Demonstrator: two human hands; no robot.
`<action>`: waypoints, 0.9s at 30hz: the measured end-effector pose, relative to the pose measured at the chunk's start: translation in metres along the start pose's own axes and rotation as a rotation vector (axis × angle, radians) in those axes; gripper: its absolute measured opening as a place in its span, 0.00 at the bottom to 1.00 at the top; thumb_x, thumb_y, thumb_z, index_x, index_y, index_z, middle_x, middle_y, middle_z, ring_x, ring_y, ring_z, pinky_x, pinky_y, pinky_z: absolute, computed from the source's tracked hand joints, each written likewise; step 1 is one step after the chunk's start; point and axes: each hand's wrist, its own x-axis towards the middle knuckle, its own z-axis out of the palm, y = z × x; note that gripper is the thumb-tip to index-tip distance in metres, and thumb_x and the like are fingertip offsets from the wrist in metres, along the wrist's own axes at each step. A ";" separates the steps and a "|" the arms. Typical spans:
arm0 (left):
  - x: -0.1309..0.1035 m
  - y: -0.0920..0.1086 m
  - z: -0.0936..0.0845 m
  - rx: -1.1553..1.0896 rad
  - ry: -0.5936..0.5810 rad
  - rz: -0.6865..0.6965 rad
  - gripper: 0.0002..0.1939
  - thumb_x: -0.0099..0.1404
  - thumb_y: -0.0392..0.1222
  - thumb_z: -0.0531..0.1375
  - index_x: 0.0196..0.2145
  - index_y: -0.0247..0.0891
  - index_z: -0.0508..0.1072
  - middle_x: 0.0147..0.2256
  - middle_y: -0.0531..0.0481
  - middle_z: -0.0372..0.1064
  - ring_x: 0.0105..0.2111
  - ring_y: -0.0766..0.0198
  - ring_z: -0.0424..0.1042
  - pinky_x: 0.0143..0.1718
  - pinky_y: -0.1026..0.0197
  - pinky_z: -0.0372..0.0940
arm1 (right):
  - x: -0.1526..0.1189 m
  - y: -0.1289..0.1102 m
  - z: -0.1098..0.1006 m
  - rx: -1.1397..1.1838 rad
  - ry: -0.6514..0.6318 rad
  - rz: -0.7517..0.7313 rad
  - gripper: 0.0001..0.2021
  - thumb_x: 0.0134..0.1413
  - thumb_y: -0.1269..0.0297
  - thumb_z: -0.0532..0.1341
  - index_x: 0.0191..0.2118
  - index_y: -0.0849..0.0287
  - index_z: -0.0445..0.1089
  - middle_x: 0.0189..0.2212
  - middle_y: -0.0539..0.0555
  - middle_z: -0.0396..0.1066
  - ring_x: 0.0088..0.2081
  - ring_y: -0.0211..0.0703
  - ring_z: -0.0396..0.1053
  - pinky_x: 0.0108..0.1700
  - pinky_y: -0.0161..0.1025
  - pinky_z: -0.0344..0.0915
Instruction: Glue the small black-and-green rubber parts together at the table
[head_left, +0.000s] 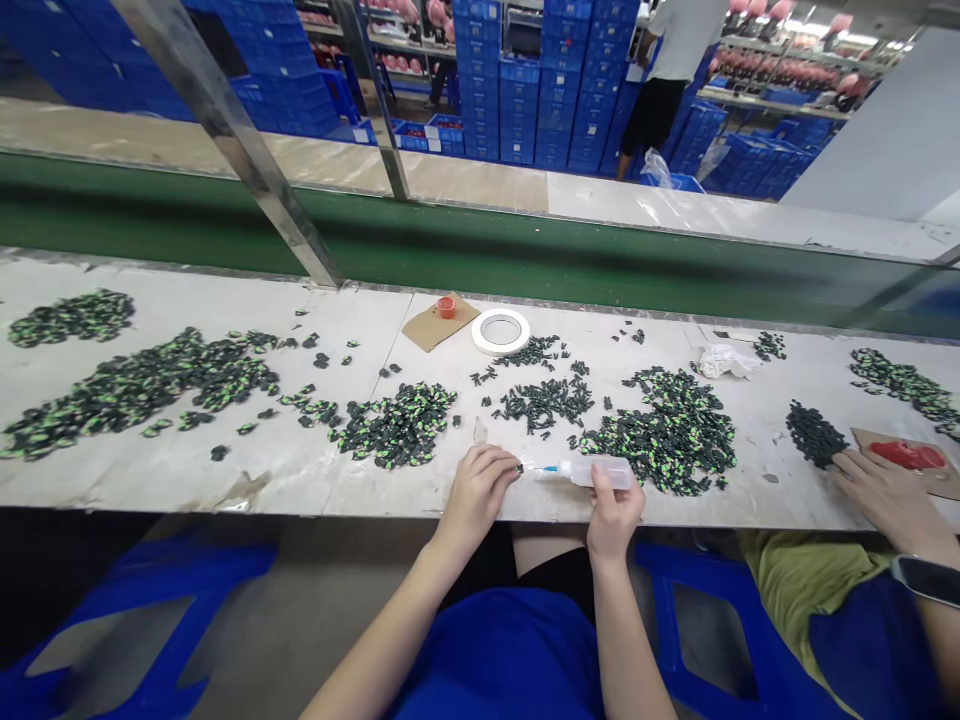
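My left hand (480,482) is pinched on a small black part (519,468) just above the front of the white table. In my right hand (613,510) lies a clear squeeze bottle (598,470), held sideways. Its thin tip with a blue base (551,469) points left at the black part; whether they touch I cannot tell. Heaps of black-and-green pieces lie on both sides, one on the left (396,425) and one on the right (667,435). Between them, beyond my hands, is a pile of small plain black pieces (546,400).
A roll of white tape (501,331) and a red cup (446,307) on cardboard (427,328) stand farther back. Crumpled tissue (726,361) lies right. A co-worker's hand (889,490) rests by black pieces at far right. A green conveyor belt (480,235) runs behind the table.
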 end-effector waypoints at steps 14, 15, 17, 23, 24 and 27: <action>-0.003 0.001 0.001 -0.189 0.116 -0.250 0.06 0.59 0.38 0.64 0.36 0.40 0.79 0.34 0.47 0.78 0.36 0.58 0.78 0.42 0.56 0.71 | -0.005 -0.001 0.012 -0.313 -0.067 -0.107 0.16 0.49 0.50 0.62 0.25 0.59 0.68 0.18 0.51 0.71 0.21 0.41 0.66 0.25 0.35 0.62; -0.003 0.001 0.001 -0.185 0.119 -0.242 0.06 0.59 0.38 0.64 0.36 0.40 0.79 0.34 0.47 0.78 0.35 0.58 0.78 0.41 0.56 0.71 | -0.004 -0.001 0.013 -0.318 -0.065 -0.112 0.16 0.49 0.50 0.62 0.24 0.60 0.68 0.18 0.51 0.70 0.21 0.41 0.66 0.25 0.35 0.61; -0.003 0.000 0.001 -0.173 0.126 -0.224 0.06 0.60 0.38 0.63 0.36 0.40 0.79 0.34 0.47 0.79 0.35 0.59 0.78 0.41 0.56 0.72 | -0.004 -0.002 0.014 -0.323 -0.062 -0.121 0.16 0.48 0.50 0.62 0.24 0.60 0.68 0.18 0.50 0.70 0.21 0.40 0.65 0.24 0.35 0.61; -0.004 -0.002 0.002 -0.142 0.139 -0.201 0.05 0.60 0.38 0.64 0.35 0.41 0.79 0.33 0.48 0.79 0.34 0.59 0.78 0.40 0.56 0.72 | -0.003 -0.001 0.015 -0.319 -0.074 -0.116 0.16 0.48 0.50 0.62 0.24 0.60 0.67 0.17 0.50 0.69 0.20 0.39 0.64 0.24 0.34 0.61; -0.004 -0.002 0.002 -0.138 0.140 -0.196 0.05 0.60 0.39 0.64 0.35 0.41 0.79 0.33 0.48 0.79 0.34 0.59 0.78 0.40 0.56 0.72 | -0.003 -0.001 0.015 -0.316 -0.075 -0.115 0.16 0.48 0.50 0.62 0.23 0.59 0.67 0.17 0.49 0.69 0.20 0.39 0.64 0.24 0.34 0.60; -0.004 -0.001 0.002 -0.127 0.145 -0.187 0.05 0.60 0.39 0.63 0.35 0.41 0.79 0.34 0.48 0.79 0.35 0.59 0.78 0.40 0.56 0.72 | -0.003 -0.002 0.015 -0.317 -0.077 -0.121 0.16 0.48 0.50 0.62 0.23 0.59 0.66 0.16 0.48 0.68 0.19 0.38 0.63 0.23 0.34 0.59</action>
